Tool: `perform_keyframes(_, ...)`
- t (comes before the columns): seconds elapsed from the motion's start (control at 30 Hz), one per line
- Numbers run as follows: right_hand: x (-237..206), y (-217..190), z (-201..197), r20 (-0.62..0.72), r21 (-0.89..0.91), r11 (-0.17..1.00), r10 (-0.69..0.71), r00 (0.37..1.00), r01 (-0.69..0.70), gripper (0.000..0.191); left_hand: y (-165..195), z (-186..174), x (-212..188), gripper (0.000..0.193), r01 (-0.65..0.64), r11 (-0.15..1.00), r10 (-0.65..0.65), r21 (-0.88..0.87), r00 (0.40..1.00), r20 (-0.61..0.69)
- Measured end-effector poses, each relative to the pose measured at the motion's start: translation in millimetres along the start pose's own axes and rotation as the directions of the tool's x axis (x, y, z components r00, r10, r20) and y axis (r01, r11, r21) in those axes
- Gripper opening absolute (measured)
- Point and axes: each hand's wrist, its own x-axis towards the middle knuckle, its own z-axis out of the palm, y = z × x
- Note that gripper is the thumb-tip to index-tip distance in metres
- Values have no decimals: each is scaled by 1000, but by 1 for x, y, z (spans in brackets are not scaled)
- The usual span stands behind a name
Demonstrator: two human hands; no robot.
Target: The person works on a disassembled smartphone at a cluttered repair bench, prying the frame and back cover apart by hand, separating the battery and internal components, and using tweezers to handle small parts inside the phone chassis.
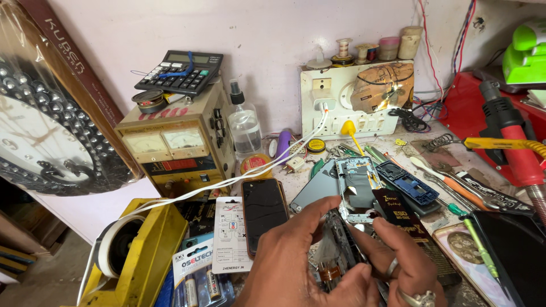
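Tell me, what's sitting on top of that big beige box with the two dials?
On the beige box sit a black calculator with a blue pen across it, and a small round tin. Anything behind the calculator is hidden.

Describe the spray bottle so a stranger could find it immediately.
Start at the beige power supply box with two dial meters, left of centre against the wall. Just right of it stands the spray bottle: clear plastic with a dark pump nozzle, the only transparent upright container on the bench.

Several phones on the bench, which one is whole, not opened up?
The dark phone with the brown edge, lying flat left of the left hand, glass intact. The phone frame behind the hands is stripped, its insides showing.
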Motion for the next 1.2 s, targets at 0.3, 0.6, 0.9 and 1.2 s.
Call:
perform_keyframes(0.3, 40, -12, -33, 546, 117, 986, 37, 837, -120, 62, -2, -9, 1, 78, -79, 996, 79, -48, 997, 8)
perform_keyframes(0.6, 71, -46, -49, 556, 137, 869, 329, 763, -475, 63, -4, -5, -5, 85, -93, 994, 98, -66, 991, 90)
perform_keyframes(0.9, 76, -69, -51, 564, -89, 870, 446, 695, -486, 68, 1, 1, -12, 36, -421, 893, 415, 161, 907, 69)
perform_keyframes(1.2, 80, -75, -47, 538, -189, 777, 593, 599, -600, 66, 2, 7, -18, 44, -379, 912, 368, 154, 925, 100)
